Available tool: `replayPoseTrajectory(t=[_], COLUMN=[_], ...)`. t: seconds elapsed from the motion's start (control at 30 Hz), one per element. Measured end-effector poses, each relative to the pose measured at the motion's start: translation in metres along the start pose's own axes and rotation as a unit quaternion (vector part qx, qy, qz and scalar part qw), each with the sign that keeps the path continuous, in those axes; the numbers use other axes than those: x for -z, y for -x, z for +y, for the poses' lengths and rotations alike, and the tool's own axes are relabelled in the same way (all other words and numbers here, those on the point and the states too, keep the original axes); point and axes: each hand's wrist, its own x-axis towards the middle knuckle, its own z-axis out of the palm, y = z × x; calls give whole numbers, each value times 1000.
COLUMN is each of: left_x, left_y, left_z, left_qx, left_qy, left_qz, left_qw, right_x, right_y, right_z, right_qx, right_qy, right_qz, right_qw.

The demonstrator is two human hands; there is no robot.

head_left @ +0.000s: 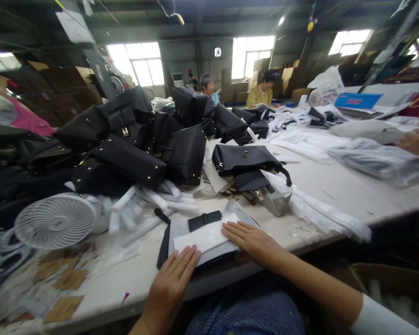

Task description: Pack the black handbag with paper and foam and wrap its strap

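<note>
A black handbag (163, 246) lies flat at the table's near edge, partly covered by white wrapping sheet (206, 235). My left hand (172, 277) rests on the sheet's left end, fingers stretched out. On its right end lies my right hand (249, 239), fingers flat and extended. A black strap piece (205, 220) shows just beyond the sheet, with grey-white lining around it. Neither hand grips anything. Behind them sits another black handbag (246, 158) with a gold clasp and a handle at its right.
Black bags (132, 158) are heaped at the back left. A white fan (56, 221) and brown tags (64, 307) lie left, near white foam rolls (125, 207). Plastic-wrapped items (380, 158) lie right. Two people (260, 95) sit across the table; another person's hand (417, 143) is at right.
</note>
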Motion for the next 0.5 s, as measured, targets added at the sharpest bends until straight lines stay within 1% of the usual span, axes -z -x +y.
replayPoseTrajectory(t=[0.07,0.1,0.17,0.23,0.3,0.37,0.43,0.5], left_x=[-7,-11,-16,-20,-23,-24,-25,-24], left_y=[-4,-4,-2,1,4,6,8,8], left_z=[15,19,20,13,3,-5,-11,-16], left_qx=[52,67,72,57,37,15,3,-14], left_qy=[11,18,29,38,46,50,45,34], left_qz=[22,25,26,29,35,44,47,45], left_qw=[998,997,997,997,998,998,998,998], right_x=[11,18,29,33,25,10,-4,-12], right_y=[1,0,-6,-19,-32,-42,-46,-46], right_z=[6,5,-7,-26,-45,-57,-62,-62], right_qx=[0,-5,-23,-22,3,24,28,30], right_qy=[-11,-14,-10,-3,2,14,41,68], right_qz=[-21,-30,-38,-35,-24,-3,26,52], right_qw=[1000,999,999,999,1000,1000,998,996])
